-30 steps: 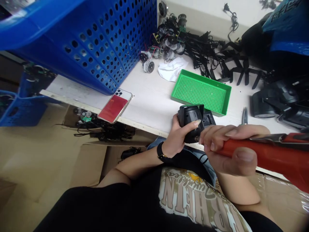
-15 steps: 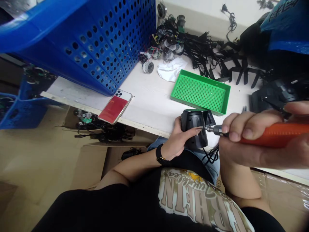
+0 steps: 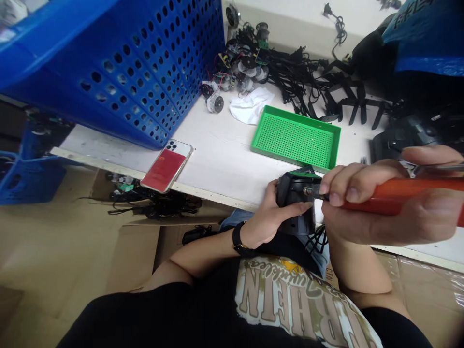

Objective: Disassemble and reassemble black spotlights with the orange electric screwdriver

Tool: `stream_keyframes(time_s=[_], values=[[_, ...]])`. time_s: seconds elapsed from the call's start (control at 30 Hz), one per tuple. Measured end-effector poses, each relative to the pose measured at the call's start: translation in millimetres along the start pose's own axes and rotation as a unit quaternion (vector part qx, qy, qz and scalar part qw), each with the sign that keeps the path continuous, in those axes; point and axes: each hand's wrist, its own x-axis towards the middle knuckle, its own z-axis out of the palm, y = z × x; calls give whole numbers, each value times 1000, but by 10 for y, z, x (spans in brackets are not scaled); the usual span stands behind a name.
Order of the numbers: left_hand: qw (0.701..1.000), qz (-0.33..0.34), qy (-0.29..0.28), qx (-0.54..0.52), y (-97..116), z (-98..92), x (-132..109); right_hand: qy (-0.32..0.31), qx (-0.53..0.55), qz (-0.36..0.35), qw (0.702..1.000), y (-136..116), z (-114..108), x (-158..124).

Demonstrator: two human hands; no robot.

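My left hand [image 3: 270,215] grips a black plastic housing [image 3: 295,224] at the table's front edge, thumb laid across its near face. A black cord [image 3: 318,239] hangs beside the housing. In my right hand [image 3: 380,208] is an orange electric screwdriver [image 3: 395,195], fingers wrapped round its body and a metal lever showing under the raised finger. The screwdriver's tip points left and meets the upper part of the housing; any screw there is too small to make out. Just behind the housing lies a shallow green perforated tray [image 3: 297,157].
A large blue crate [image 3: 145,82] stands at left, with a phone [image 3: 168,166] by its corner. Small motors with wires [image 3: 242,72], a white cloth [image 3: 250,105] and tangled black cords [image 3: 300,77] lie at the back. More black housings [image 3: 402,135] sit at right.
The screwdriver's tip has moved from the housing's side onto its upper part. The housing has tilted in my left hand, and my left thumb sits lower on it.
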Motion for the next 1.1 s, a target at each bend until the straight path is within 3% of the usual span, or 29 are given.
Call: stream_keyframes(time_s=[0.2,0.5,0.73,0.87,1.1], values=[[1000,-2,-5,5,-9,7,-15,9,-3,-7,1000,52,-64,-8],[999,3,-8,38,10,45,-34,-23,-52,-85,995,136,15,-25],[999,-29,-27,36,7,18,-39,-28,-20,-87,996,206,-84,-41],[998,-32,-25,58,-15,20,-45,-26,-11,-43,999,290,-66,-45],[998,-54,-8,31,-25,-44,-19,10,-33,-62,997,-38,-243,16]])
